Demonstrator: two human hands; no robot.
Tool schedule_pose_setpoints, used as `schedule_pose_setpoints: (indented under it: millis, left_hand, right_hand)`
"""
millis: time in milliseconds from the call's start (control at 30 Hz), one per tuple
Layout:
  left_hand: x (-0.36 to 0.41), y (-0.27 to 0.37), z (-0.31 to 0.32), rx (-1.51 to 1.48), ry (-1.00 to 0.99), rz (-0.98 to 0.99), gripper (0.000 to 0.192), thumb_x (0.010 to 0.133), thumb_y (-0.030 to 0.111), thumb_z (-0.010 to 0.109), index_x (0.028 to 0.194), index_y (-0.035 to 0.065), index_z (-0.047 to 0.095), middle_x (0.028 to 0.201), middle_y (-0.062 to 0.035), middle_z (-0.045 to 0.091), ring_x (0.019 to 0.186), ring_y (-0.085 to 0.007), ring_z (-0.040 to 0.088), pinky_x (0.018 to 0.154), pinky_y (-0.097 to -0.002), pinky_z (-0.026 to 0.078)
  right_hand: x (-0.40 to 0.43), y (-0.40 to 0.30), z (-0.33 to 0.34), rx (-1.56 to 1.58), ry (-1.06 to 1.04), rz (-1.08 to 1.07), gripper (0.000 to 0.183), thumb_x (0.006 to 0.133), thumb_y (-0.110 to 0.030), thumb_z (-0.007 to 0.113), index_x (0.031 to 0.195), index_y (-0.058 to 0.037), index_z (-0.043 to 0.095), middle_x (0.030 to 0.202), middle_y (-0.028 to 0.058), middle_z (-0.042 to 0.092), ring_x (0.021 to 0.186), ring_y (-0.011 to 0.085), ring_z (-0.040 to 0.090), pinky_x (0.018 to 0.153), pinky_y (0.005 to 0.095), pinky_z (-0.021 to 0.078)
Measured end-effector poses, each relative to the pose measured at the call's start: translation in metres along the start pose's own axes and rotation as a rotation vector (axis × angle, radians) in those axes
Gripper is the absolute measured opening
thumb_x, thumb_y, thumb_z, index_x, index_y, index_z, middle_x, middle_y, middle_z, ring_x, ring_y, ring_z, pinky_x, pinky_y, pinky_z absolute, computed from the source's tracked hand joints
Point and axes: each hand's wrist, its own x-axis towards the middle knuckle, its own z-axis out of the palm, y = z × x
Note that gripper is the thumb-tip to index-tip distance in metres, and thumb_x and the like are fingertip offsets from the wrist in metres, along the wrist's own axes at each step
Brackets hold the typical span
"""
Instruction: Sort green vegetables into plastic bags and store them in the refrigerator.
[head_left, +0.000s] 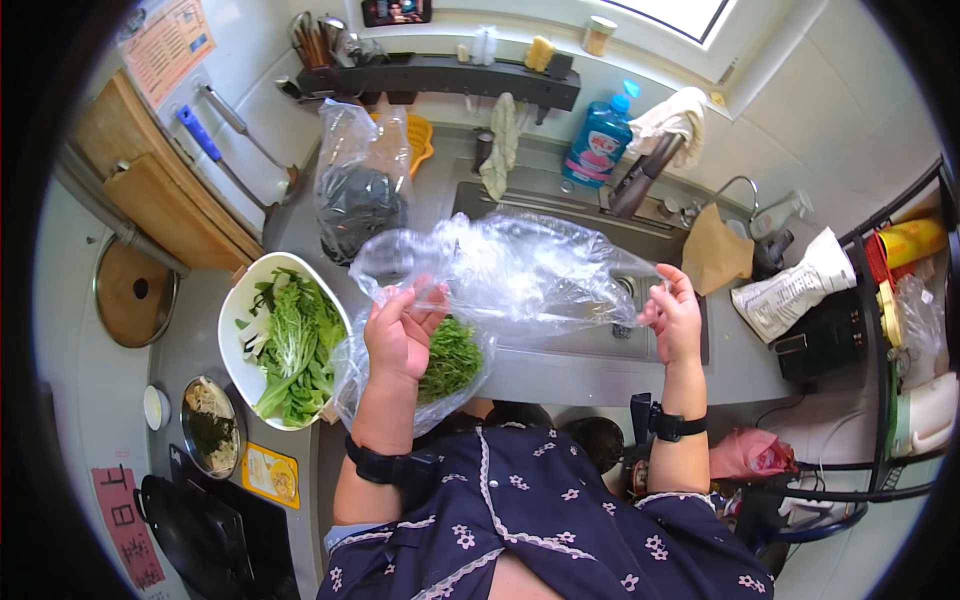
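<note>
A clear plastic bag (517, 262) is stretched sideways between my two hands, over the front of the sink. Its left end is in the fingers of my left hand (405, 330); my right hand (671, 311) pinches the other end. Under and beside my left hand, fine-leaved greens (452, 358) lie in another clear bag (484, 360) at the counter's edge. To the left, a white basin (229, 330) holds leafy green vegetables (300, 337). Behind my left hand stands a clear bag with dark contents (360, 202).
The steel sink (570, 352) lies before me, with a faucet (649, 176) and a blue dish soap bottle (598, 142) behind it. At left are a metal plate of food (210, 427), a small white bowl (157, 407) and a black wok (187, 532). A black shelf rack (874, 315) stands at right.
</note>
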Motion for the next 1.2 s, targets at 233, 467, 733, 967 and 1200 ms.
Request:
schedule_pose_setpoints:
  millis: [233, 467, 733, 967, 1200]
  left_hand:
    - [-0.001, 0.011, -0.015, -0.062, -0.244, 0.032, 0.013, 0.082, 0.002, 0.046, 0.093, 0.0034, 0.053, 0.087, -0.0093, 0.058, 0.074, -0.0200, 0.059, 0.064, -0.0325, 0.050]
    - [-0.020, 0.011, -0.018, 0.294, -0.542, -0.036, 0.053, 0.080, 0.020, 0.058, 0.127, 0.0010, 0.040, 0.076, 0.0014, 0.047, 0.063, -0.0105, 0.046, 0.059, -0.0230, 0.039]
    - [-0.030, -0.006, -0.002, 1.656, -0.057, 0.498, 0.034, 0.075, 0.025, 0.064, 0.106, 0.0199, 0.053, 0.085, -0.0131, 0.063, 0.077, -0.0350, 0.062, 0.065, -0.0382, 0.048]
    - [0.002, 0.075, -0.029, 1.649, 0.734, 0.609, 0.012, 0.075, 0.014, 0.058, 0.076, 0.0075, 0.047, 0.065, -0.0153, 0.056, 0.061, -0.0364, 0.055, 0.054, -0.0425, 0.040]
    - [0.002, 0.066, -0.017, 1.634, 0.115, 0.769, 0.074, 0.072, 0.004, 0.063, 0.138, 0.0181, 0.034, 0.125, -0.0154, 0.047, 0.121, -0.0250, 0.043, 0.092, -0.0340, 0.043]
  right_hand:
    - [-0.010, -0.028, 0.082, -0.997, -0.461, -0.802, 0.092, 0.060, -0.023, 0.080, 0.138, -0.0089, 0.034, 0.139, 0.0189, 0.029, 0.130, 0.0364, 0.026, 0.107, 0.0429, 0.0238]
    - [0.036, -0.001, 0.147, -0.973, -0.584, -1.098, 0.039, 0.060, -0.006, 0.070, 0.094, -0.0067, 0.052, 0.129, 0.0150, 0.042, 0.128, 0.0347, 0.033, 0.105, 0.0481, 0.0268]
    - [0.059, 0.015, 0.139, -0.549, -0.320, -1.265, 0.027, 0.070, -0.002, 0.069, 0.068, -0.0065, 0.043, 0.066, 0.0119, 0.051, 0.053, 0.0257, 0.049, 0.048, 0.0329, 0.0415]
    - [0.104, 0.001, 0.121, -1.470, -0.407, -0.379, 0.023, 0.073, -0.020, 0.064, 0.094, -0.0111, 0.060, 0.085, 0.0145, 0.065, 0.083, 0.0344, 0.061, 0.072, 0.0410, 0.0484]
    - [0.116, 0.020, 0.105, -0.829, -0.697, -0.310, 0.020, 0.077, -0.014, 0.063, 0.095, -0.0044, 0.064, 0.078, 0.0136, 0.064, 0.069, 0.0215, 0.060, 0.066, 0.0296, 0.0464]
